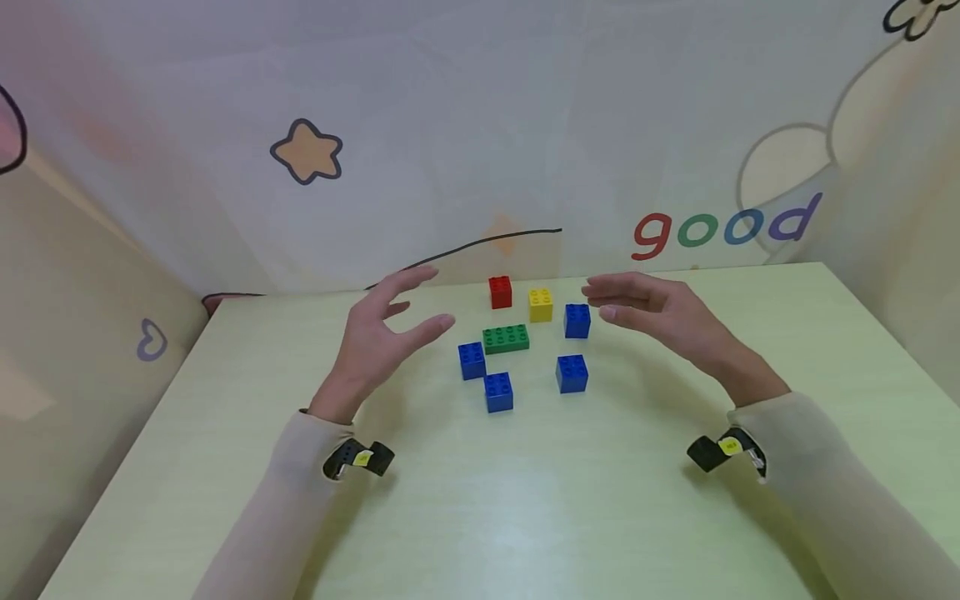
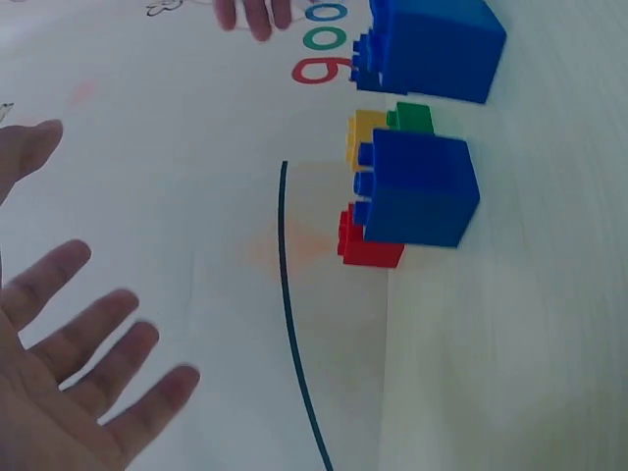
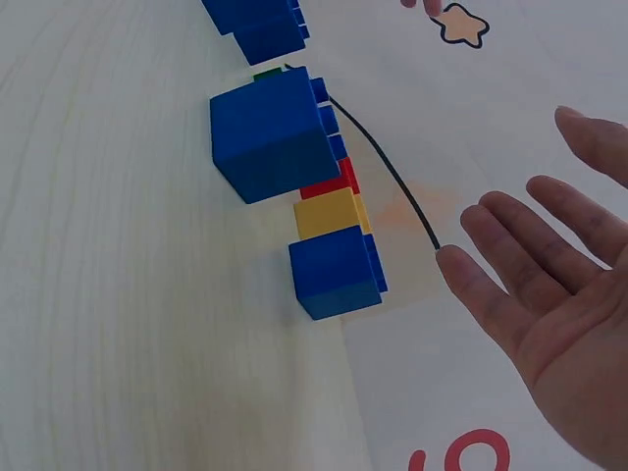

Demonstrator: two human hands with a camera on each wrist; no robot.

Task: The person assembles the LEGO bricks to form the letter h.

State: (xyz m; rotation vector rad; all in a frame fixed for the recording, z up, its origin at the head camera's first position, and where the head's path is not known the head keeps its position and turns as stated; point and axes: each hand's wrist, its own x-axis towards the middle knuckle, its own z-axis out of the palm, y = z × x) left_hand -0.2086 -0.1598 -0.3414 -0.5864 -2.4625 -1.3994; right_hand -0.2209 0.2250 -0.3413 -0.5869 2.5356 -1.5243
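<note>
Both hands hover over the table, apart from the blocks and holding nothing. My left hand point(image 1: 378, 333), fingers spread and thumb pointing right, is left of the group; its nearest block is a blue one point(image 1: 472, 361). Another blue block point(image 1: 498, 392) lies just in front of that one. A green long block point(image 1: 506, 338) sits mid-group, with a red block point(image 1: 500, 292) and a yellow block point(image 1: 540, 305) behind it. On the right, my right hand point(image 1: 667, 321) has extended fingers close above a blue block point(image 1: 577, 321). A further blue block point(image 1: 572, 373) stands nearer me.
The pale table point(image 1: 465, 517) meets a printed cloth backdrop point(image 1: 465, 125) just behind the blocks. Cloth also hangs at the left and right sides. Each wrist wears a dark strap with a small camera, such as the left strap point(image 1: 358, 457).
</note>
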